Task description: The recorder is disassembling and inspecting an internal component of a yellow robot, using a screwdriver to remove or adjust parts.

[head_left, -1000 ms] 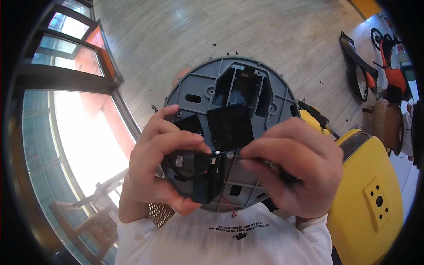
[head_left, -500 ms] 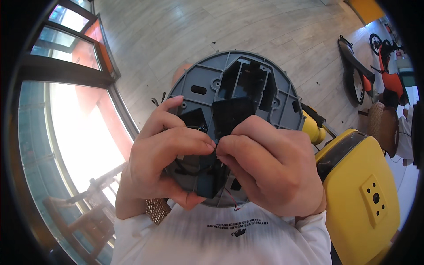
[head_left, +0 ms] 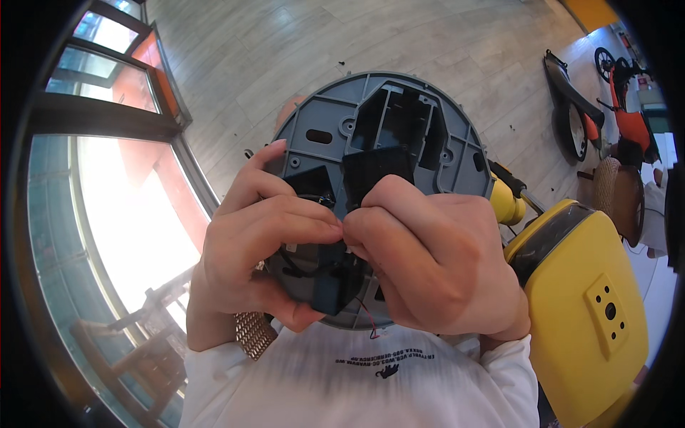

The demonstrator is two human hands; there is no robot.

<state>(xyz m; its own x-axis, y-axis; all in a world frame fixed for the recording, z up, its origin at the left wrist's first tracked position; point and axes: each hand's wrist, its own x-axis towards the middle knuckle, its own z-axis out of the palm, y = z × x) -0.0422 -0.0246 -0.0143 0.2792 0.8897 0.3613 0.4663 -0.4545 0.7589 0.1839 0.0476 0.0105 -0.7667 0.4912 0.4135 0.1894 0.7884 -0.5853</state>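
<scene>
A round grey plastic base lies in front of my chest, with a hollow black compartment at its upper right. A black square part sits below the compartment. My left hand is closed round a black housing with cables, its thumb at the bottom and its index fingertip near the middle of the base. My right hand is closed in a pinch against that left fingertip; what it holds is hidden. A thin red wire hangs below the housing.
A large yellow case stands right of me, a yellow cylinder behind it. Farther right are a dark vehicle part, a red wheeled vehicle and a chair with a partly visible person beside it. A glass door is left.
My right hand has moved left and up until its pinch meets my left index fingertip. The base and both hands sit higher in the view than a second ago.
</scene>
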